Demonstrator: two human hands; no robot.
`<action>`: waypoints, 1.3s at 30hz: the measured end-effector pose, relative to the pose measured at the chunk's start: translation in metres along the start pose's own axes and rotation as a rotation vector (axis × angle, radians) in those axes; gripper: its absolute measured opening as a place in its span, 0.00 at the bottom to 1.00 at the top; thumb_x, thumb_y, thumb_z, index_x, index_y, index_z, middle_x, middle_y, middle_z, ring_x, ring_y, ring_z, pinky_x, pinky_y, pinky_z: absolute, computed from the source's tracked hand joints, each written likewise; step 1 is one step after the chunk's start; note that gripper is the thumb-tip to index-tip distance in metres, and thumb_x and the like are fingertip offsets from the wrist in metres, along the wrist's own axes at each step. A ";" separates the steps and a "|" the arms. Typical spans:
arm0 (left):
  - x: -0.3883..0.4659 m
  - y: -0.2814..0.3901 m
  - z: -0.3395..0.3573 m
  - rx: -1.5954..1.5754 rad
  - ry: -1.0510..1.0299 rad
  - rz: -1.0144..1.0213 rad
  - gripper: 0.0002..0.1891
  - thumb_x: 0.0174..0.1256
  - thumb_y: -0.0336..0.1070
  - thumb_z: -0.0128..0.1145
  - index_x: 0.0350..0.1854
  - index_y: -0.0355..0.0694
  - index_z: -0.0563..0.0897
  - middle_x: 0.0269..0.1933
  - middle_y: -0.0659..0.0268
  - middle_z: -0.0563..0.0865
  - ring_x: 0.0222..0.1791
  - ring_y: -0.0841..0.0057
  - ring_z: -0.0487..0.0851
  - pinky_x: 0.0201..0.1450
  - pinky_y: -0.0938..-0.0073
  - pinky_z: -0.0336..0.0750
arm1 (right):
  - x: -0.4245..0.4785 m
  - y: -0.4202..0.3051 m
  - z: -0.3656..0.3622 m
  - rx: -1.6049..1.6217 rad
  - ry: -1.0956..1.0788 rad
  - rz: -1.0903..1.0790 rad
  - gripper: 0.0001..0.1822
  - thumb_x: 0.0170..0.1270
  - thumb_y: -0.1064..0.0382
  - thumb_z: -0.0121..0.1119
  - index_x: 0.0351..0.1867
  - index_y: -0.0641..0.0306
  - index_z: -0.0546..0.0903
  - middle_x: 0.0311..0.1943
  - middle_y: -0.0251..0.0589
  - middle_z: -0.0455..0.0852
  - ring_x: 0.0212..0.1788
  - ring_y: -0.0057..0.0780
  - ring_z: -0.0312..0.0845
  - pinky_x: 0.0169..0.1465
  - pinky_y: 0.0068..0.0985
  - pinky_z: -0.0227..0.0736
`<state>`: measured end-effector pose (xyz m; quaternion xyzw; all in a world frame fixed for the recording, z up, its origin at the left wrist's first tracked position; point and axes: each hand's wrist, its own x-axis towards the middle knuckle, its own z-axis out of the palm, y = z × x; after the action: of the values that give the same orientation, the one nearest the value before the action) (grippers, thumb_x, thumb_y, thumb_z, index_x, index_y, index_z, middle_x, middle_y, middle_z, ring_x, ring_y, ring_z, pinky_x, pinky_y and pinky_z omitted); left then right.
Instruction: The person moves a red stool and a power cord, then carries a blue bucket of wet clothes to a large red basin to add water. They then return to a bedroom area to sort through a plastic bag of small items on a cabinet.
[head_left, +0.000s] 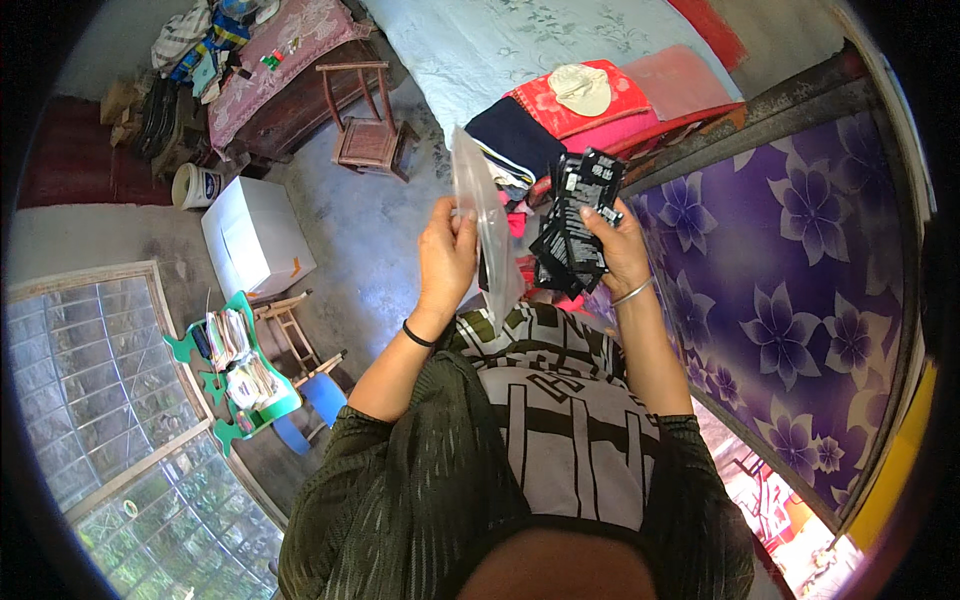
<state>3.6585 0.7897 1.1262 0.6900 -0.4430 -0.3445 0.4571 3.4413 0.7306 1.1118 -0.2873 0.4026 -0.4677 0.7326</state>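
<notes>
My left hand (448, 251) pinches a clear plastic bag (484, 202) between thumb and fingers, and the bag hangs edge-on towards me. In my right hand (626, 251) is a fanned stack of flat black packets (577, 225) that bear pale writing. My thumb presses on the top of the stack; the fingers behind it are mostly hidden. Bag and packets are apart, with a narrow gap between them. Both hands are in front of my body, above a patterned black-and-white garment (570, 405).
Ahead is a bed (480, 60) with folded dark cloth (510, 135) and a pale cap (579, 88). A wooden chair (369, 142), a white box (259, 232) and a green desk (262, 390) with papers stand left. A purple floral curtain (780, 300) hangs at the right.
</notes>
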 end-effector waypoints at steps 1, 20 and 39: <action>-0.003 0.007 0.002 0.019 -0.005 -0.020 0.08 0.67 0.30 0.52 0.43 0.33 0.79 0.16 0.66 0.76 0.16 0.80 0.74 0.22 0.74 0.67 | -0.002 -0.008 0.008 0.028 0.006 -0.015 0.13 0.61 0.72 0.61 0.48 0.66 0.78 0.40 0.35 0.85 0.38 0.21 0.81 0.43 0.23 0.78; 0.004 0.007 0.022 -0.272 -0.181 -0.053 0.14 0.70 0.29 0.48 0.55 0.33 0.78 0.28 0.73 0.79 0.25 0.89 0.73 0.27 0.84 0.69 | -0.011 -0.035 0.053 -0.281 -0.318 0.085 0.17 0.60 0.73 0.60 0.51 0.69 0.76 0.41 0.34 0.84 0.39 0.17 0.79 0.44 0.18 0.77; -0.002 0.045 -0.001 0.004 -0.170 0.078 0.19 0.69 0.31 0.47 0.61 0.37 0.75 0.20 0.60 0.79 0.19 0.77 0.78 0.27 0.74 0.72 | -0.006 -0.033 0.035 -0.427 -0.282 0.106 0.19 0.60 0.71 0.61 0.52 0.71 0.76 0.42 0.35 0.84 0.41 0.17 0.77 0.46 0.19 0.75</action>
<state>3.6455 0.7837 1.1686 0.6415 -0.5073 -0.3830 0.4296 3.4550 0.7246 1.1581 -0.4762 0.4006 -0.2883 0.7278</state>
